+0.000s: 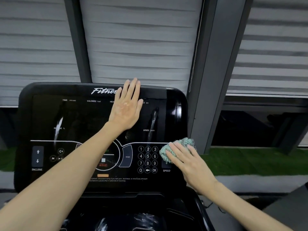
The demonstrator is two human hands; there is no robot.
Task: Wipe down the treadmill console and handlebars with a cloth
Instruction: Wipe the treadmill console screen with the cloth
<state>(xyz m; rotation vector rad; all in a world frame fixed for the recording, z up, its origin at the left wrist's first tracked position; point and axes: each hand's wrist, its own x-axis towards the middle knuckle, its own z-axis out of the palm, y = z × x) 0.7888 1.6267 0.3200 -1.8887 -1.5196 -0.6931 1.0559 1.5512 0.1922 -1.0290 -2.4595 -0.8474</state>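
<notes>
The right hand [188, 162] presses a teal cloth [183, 142] with flat fingers against the console's [75, 117] right edge beside the keypad [147, 159], while the left hand [125, 105] lies open, flat near its top, blinds [141, 47] behind.

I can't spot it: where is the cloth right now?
In the head view, the cloth sits under the right hand at the lower right of the console, beside the number keypad.
</notes>
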